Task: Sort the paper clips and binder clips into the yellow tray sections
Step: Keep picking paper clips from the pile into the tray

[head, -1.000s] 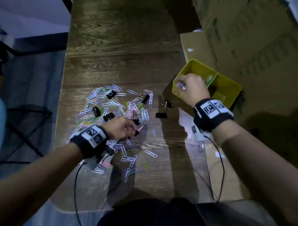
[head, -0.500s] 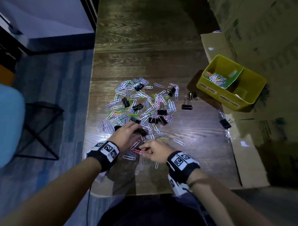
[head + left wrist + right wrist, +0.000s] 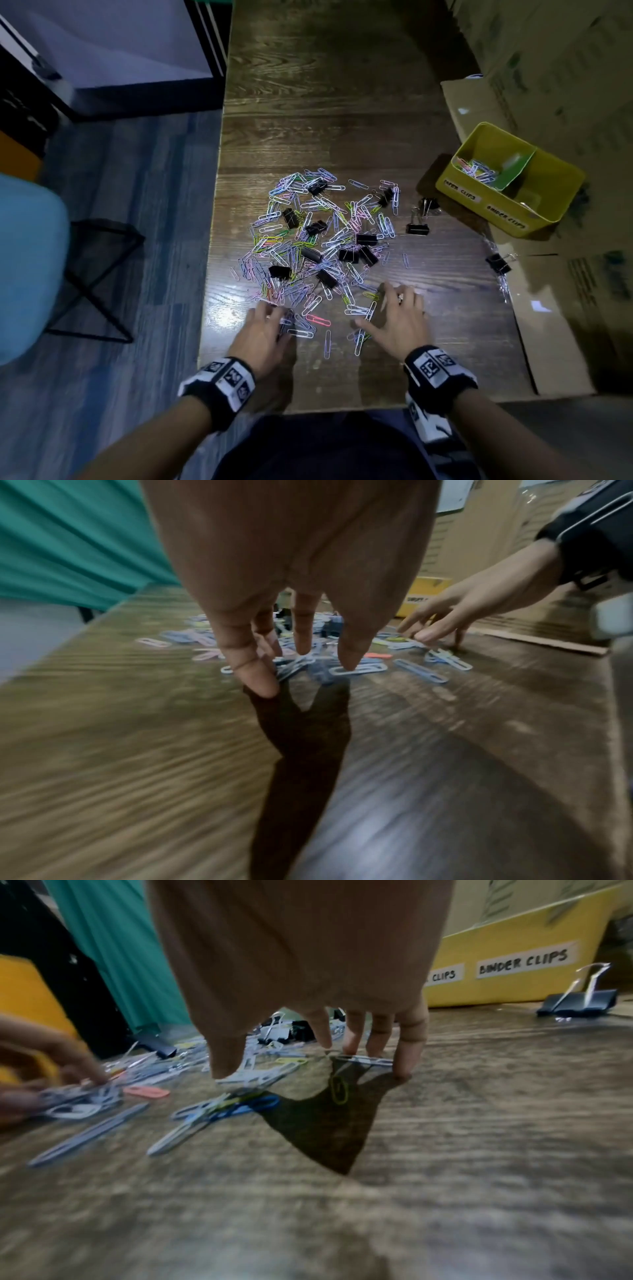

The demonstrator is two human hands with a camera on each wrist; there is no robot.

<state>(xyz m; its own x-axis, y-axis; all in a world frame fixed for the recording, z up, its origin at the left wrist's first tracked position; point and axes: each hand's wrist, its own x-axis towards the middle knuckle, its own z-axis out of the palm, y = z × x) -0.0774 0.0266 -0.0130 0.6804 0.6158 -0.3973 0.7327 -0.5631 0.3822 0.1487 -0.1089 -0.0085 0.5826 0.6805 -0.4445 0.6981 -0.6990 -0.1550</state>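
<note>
We look down on the bench (image 3: 342, 120), where our two hands work the near edge of a mixed heap. The paper clips (image 3: 308, 240) lie scattered in many colours, with the black binder clips (image 3: 365, 238) among them, and the heap spreads from our fingers toward 12 o'clock. The yellow tray (image 3: 561, 192) stands well apart at about 2 o'clock, on the right-hand side, so we judge the right hand (image 3: 399, 325) the nearer carrier. Its front wall bears two labels; the section marked for paper clips already holds a small cluster, while the contents of the binder-clip section are too dim to tell.

The coming move, as we judge it, turns on the loose clips just under and ahead of the fingertips. Several near ones lie with their long axes running roughly 12 to 6 o'clock, among them a pair at 11 o'clock of the right thumb.

The left hand (image 3: 263, 329) has its fingers (image 3: 253, 666) spread and pointing down, tips touching a small bunch of pale clips at the heap's near-left corner; nothing is yet pinched. The right hand's fingers (image 3: 407, 1053) are likewise apart and extended, tips pressing the bench and the wire of a clip lying there, with a yellow clip flat beneath the palm. A lone binder clip (image 3: 577, 1003) rests handles-up just before the tray's front wall, at 1 o'clock of the right hand.
</note>
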